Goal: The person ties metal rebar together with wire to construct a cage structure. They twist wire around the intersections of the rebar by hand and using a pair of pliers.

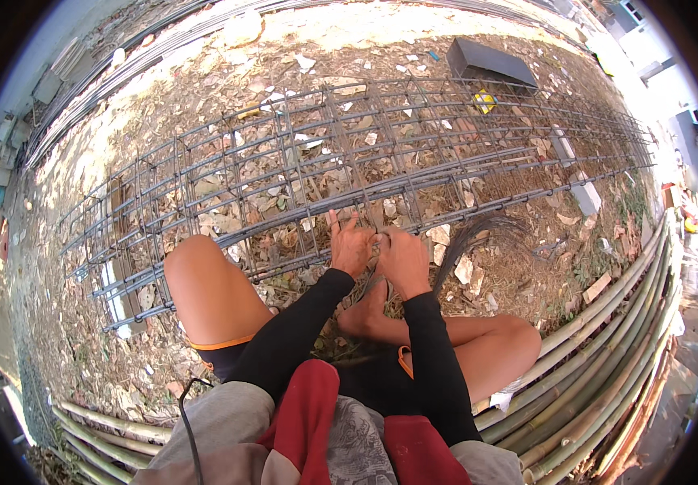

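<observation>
Red-and-grey shirt point(307, 408) sits nearest. Left fingers point(336, 227) partly spread, right fingers point(387, 242) curled; can't tell if they grip anything. Just beyond them, steel rebar cage point(369, 194): looks heavy, stiff; hold by long bars point(423, 179). Dark wires point(455, 247), likely springy, right of fingers.

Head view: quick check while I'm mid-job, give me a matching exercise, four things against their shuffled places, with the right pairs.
1. grey steel rebar cage
2. thin black wire bundle
3. dark grey rectangular block
4. long greenish bamboo poles

A. upper right of the picture
B. lower left and lower right
C. across the middle
D. right of the right hand

Pairs: 1-C, 2-D, 3-A, 4-B
</observation>
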Demonstrator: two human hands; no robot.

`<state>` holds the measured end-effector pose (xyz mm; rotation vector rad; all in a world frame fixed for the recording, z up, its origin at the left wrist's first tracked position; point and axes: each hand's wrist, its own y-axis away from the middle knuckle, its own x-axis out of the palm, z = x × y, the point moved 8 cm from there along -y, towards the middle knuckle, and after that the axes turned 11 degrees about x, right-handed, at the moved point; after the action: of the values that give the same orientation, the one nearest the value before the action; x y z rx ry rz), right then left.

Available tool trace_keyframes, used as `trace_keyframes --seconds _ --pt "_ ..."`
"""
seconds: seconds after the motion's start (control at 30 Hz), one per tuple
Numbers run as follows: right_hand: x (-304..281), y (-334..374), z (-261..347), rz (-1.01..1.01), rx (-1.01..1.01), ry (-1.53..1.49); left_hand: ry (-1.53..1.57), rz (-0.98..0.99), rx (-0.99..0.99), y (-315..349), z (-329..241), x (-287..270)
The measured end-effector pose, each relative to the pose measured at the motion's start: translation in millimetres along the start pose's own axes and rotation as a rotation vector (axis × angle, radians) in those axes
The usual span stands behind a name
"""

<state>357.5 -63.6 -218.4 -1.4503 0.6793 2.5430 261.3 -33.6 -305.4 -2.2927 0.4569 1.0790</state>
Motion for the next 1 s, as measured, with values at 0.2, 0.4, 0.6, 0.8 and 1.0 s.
trace_keyframes --seconds 0.2,0.4,0.6,0.8,1.0 --pt "45 -60 63 -0.059 -0.463 0.238 -0.119 -0.270 0.029 -3 -18 -14" --pt "79 -93 53 0.219 -0.452 0.379 0.023 0.066 -0.094 10 1 14" --pt "23 -114 -1 0.646 0.152 -1.042 0.086 -0.052 -0.044 4 -14 -6" --pt "-10 -37 29 0.860 0.027 0.005 0.037 -0.062 -0.027 6 -6 2" --pt "-23 -55 44 0.395 -0.275 -0.373 0.019 -0.019 0.008 4 -13 2"
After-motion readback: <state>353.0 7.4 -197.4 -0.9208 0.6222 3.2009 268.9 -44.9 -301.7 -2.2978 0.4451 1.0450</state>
